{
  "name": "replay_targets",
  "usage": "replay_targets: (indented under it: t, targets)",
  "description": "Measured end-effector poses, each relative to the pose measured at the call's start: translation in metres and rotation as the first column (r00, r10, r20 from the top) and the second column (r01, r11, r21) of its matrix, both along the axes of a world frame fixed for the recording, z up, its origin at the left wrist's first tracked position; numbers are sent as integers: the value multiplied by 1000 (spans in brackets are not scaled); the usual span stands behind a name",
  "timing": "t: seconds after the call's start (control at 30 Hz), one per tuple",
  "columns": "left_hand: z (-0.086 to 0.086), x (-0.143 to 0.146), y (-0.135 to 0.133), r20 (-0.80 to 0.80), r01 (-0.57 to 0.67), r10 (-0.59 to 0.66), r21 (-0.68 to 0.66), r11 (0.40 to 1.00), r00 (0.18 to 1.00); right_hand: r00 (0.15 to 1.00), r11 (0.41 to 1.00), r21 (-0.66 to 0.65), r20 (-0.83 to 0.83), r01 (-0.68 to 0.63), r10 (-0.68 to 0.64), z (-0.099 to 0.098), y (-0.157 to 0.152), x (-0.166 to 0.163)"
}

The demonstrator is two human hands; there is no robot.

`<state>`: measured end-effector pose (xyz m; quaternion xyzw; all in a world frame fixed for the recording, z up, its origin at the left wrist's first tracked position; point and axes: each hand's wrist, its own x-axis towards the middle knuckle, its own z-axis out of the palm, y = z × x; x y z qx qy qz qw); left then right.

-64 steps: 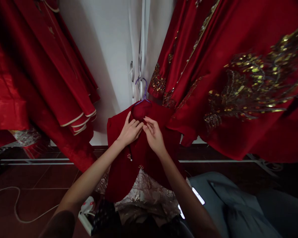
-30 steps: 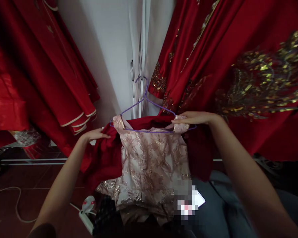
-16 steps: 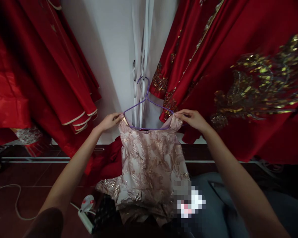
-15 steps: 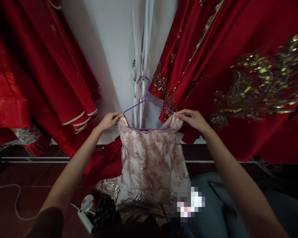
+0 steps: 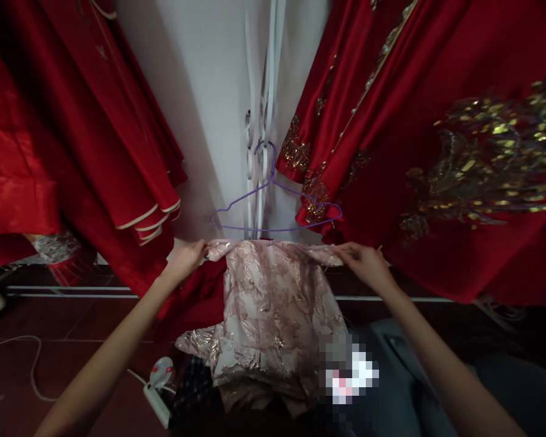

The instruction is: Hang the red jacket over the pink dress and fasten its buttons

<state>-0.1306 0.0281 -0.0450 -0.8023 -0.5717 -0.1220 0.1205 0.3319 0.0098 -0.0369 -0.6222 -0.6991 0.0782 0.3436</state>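
While both hands pinch its shoulders, the pink-and-gold brocade dress (image 5: 273, 297) hangs stretched just below the purple wire hanger (image 5: 275, 209), apart from it. The left hand (image 5: 184, 260) grips under the hanger's left end and the right hand (image 5: 364, 264) under its right end. A red garment (image 5: 195, 300) droops below the hanger, behind the dress. As I judge it, a sideways tug could snag the metallic weave on the sequined red gown (image 5: 437, 152) right of the hanger, or knock the lightly hooked hanger loose.
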Motion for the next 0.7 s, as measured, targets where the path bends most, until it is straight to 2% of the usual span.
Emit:
replay_targets:
  t: [0.07, 0.13, 0.23, 0.3, 0.33, 0.4, 0.53, 0.7]
  targets:
    - [8, 17, -9, -40, 166, -167, -6, 986, 985, 986, 989, -22, 76, -149, 151, 4, -11, -14]
    - [21, 42, -11, -55, 320, -319, 13, 947, 946, 960, 974, -11, 168, -225, 223, 14, -17, -29]
    - [37, 84, -1, 13, 488, -490, 76, 870, 872, 939, 955, 133, 260, -264, 223, 30, -15, -46]
    - [39, 108, 10, 81, 539, -547, 105, 836, 833, 953, 934, 249, 230, -255, 199, 36, -7, -48]
    - [37, 117, 15, 108, 548, -557, 100, 831, 824, 968, 930, 293, 181, -221, 172, 37, -3, -47]
    - [29, 129, 20, 143, 551, -556, 80, 831, 819, 997, 934, 350, 44, -70, 59, 36, 6, -40]
    - [13, 127, 6, 173, 554, -561, 93, 827, 809, 971, 909, 343, -122, 237, -207, 28, 15, -20]
    - [17, 112, -22, 167, 538, -550, 117, 835, 818, 933, 885, 299, -164, 357, -321, 21, 13, -12]
